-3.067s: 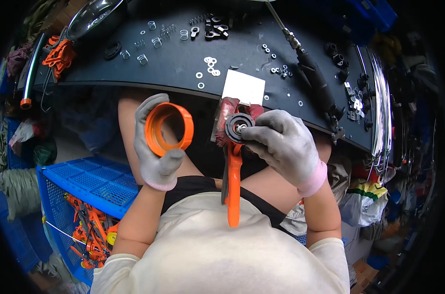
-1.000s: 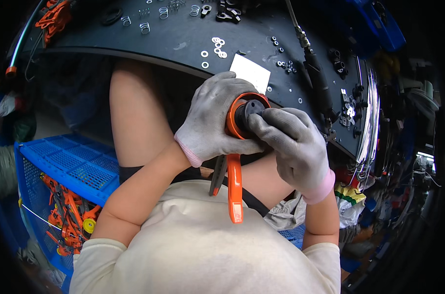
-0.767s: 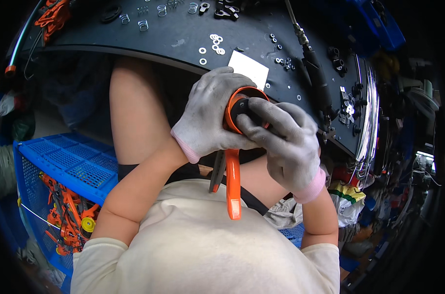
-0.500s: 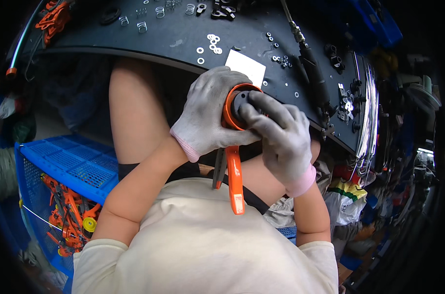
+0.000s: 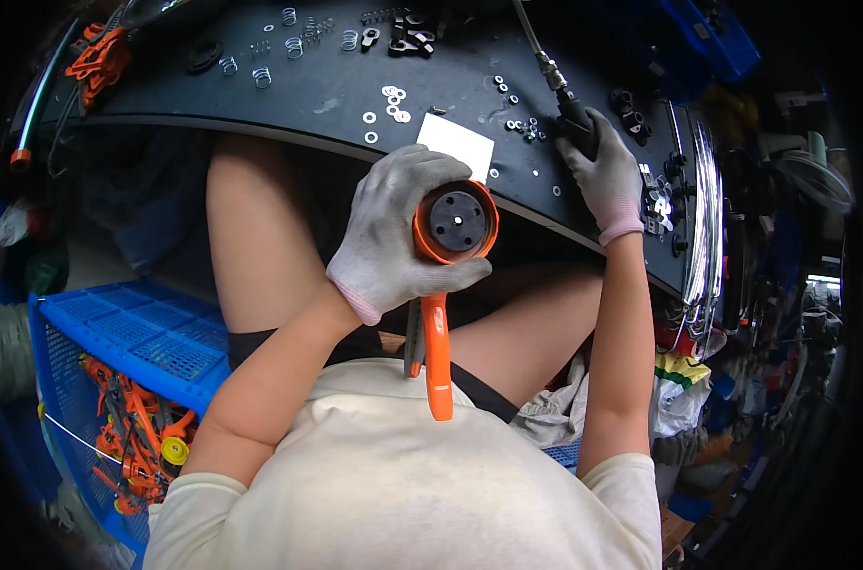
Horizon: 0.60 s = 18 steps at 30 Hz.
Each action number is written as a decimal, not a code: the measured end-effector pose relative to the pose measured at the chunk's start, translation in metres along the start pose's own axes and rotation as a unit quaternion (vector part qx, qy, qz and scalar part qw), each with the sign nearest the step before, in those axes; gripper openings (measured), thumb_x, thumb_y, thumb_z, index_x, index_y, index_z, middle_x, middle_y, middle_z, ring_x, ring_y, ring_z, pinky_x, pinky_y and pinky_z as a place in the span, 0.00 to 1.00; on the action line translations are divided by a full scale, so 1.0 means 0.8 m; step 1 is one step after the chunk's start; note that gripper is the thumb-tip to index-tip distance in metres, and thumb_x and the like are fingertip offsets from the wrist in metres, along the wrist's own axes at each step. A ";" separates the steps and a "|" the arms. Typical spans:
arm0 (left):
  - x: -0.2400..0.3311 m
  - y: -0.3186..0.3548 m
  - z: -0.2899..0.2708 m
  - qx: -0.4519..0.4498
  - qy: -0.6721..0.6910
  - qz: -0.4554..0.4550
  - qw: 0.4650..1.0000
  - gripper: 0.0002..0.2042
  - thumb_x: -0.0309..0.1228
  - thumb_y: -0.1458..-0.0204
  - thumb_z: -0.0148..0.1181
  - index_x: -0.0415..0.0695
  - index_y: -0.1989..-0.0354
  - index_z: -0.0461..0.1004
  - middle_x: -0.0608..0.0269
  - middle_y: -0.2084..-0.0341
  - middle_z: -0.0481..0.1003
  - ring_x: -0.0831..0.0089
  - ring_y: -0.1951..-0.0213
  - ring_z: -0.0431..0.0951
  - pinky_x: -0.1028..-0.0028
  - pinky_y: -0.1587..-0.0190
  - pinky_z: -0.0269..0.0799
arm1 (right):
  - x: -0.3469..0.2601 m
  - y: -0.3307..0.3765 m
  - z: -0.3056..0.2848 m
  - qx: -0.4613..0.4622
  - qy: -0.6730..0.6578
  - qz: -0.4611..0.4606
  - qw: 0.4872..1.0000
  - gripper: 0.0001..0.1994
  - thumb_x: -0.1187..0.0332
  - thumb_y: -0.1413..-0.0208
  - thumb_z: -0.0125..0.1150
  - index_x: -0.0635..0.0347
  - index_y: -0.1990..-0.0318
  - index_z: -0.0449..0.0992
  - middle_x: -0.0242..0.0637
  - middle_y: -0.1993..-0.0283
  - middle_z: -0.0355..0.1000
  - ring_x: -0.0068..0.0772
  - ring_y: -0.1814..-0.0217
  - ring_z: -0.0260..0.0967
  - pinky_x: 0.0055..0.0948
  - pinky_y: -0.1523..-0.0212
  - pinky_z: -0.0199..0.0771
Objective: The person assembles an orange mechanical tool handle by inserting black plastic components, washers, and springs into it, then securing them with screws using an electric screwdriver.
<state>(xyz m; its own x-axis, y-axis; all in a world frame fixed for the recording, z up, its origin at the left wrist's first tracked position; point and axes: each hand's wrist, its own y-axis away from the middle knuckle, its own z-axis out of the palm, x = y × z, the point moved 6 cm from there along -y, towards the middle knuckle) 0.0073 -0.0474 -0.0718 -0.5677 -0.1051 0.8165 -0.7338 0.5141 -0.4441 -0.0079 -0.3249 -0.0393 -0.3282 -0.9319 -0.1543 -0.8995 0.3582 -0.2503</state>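
Note:
My gloved left hand (image 5: 393, 233) grips an orange tool (image 5: 437, 356) by its round head, which faces up. Inside the orange ring sits a black disc (image 5: 457, 220) with several holes around a light centre hole. The tool's orange handle and a grey lever hang down towards my lap. Out to the right, over the workbench, my gloved right hand (image 5: 604, 176) is wrapped around a black air screwdriver (image 5: 576, 119). A hose fitting runs up from the screwdriver's far end; its near end is hidden by the hand.
A white card (image 5: 456, 145) lies at the bench (image 5: 289, 100) edge, near flat washers (image 5: 394, 103). Springs (image 5: 295, 47) and black metal parts (image 5: 410, 40) lie farther back. Wire rods (image 5: 707, 218) line the right side. A blue crate (image 5: 146, 328) holding orange tools stands at my left.
My right hand has left the black disc and moved right onto the air screwdriver. The disc now shows fully inside the orange ring. My left hand still holds the orange tool.

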 end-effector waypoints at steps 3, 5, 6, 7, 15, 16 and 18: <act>-0.003 0.002 -0.005 -0.016 -0.011 -0.013 1.000 0.38 0.34 0.75 0.75 0.46 0.48 0.68 0.56 0.48 0.68 0.54 0.41 0.65 0.60 0.37 0.60 | -0.004 0.016 -0.028 0.035 -0.123 0.032 0.991 0.25 0.50 0.43 0.61 0.59 0.45 0.73 0.44 0.57 0.77 0.39 0.60 0.74 0.35 0.53 0.74; -0.004 0.003 -0.008 -0.011 -0.019 0.000 1.000 0.38 0.34 0.75 0.75 0.46 0.47 0.68 0.56 0.49 0.69 0.54 0.41 0.65 0.60 0.37 0.60 | -0.021 0.024 -0.065 0.074 -0.243 0.025 0.967 0.24 0.51 0.43 0.62 0.59 0.46 0.74 0.41 0.60 0.77 0.34 0.64 0.73 0.32 0.55 0.74; 0.000 0.003 -0.010 -0.015 -0.011 0.003 1.000 0.38 0.34 0.75 0.75 0.47 0.47 0.68 0.57 0.49 0.69 0.54 0.40 0.65 0.60 0.37 0.60 | -0.030 0.031 -0.088 0.040 -0.494 0.040 0.868 0.24 0.54 0.42 0.61 0.60 0.45 0.71 0.38 0.62 0.74 0.31 0.65 0.69 0.30 0.57 0.72; 0.000 0.005 -0.009 -0.019 -0.009 -0.004 1.000 0.38 0.34 0.75 0.75 0.47 0.47 0.68 0.57 0.49 0.69 0.54 0.40 0.65 0.60 0.37 0.60 | -0.042 0.037 -0.104 0.006 -0.710 0.057 0.702 0.23 0.56 0.41 0.59 0.60 0.43 0.68 0.35 0.64 0.70 0.28 0.66 0.65 0.29 0.59 0.70; -0.005 -0.002 -0.002 -0.010 0.007 0.001 1.000 0.39 0.33 0.75 0.75 0.47 0.46 0.68 0.57 0.48 0.68 0.55 0.40 0.65 0.60 0.37 0.60 | -0.108 0.015 -0.102 -0.060 -0.916 -0.141 0.371 0.25 0.57 0.37 0.47 0.63 0.37 0.59 0.42 0.57 0.64 0.44 0.48 0.66 0.51 0.57 0.76; -0.005 -0.002 -0.003 -0.008 0.007 0.002 1.000 0.39 0.33 0.75 0.75 0.47 0.46 0.68 0.57 0.48 0.68 0.55 0.40 0.65 0.60 0.37 0.60 | -0.127 0.021 -0.098 -0.162 -0.936 -0.173 0.261 0.26 0.57 0.36 0.46 0.62 0.36 0.58 0.44 0.55 0.64 0.48 0.50 0.67 0.46 0.67 0.79; -0.004 -0.001 -0.003 -0.007 0.001 0.008 1.000 0.39 0.32 0.75 0.74 0.47 0.46 0.68 0.57 0.49 0.69 0.54 0.41 0.65 0.60 0.37 0.60 | -0.134 0.018 -0.088 -0.182 -0.919 -0.164 0.308 0.26 0.56 0.36 0.43 0.65 0.37 0.57 0.43 0.60 0.65 0.45 0.55 0.67 0.39 0.73 0.78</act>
<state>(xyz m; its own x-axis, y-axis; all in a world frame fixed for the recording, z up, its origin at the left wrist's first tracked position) 0.0107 -0.0455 -0.0727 -0.5789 -0.0938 0.8100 -0.7188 0.5276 -0.4526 -0.0062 -0.2240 0.0408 0.2143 0.8124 -0.5423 -0.8795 -0.0810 -0.4689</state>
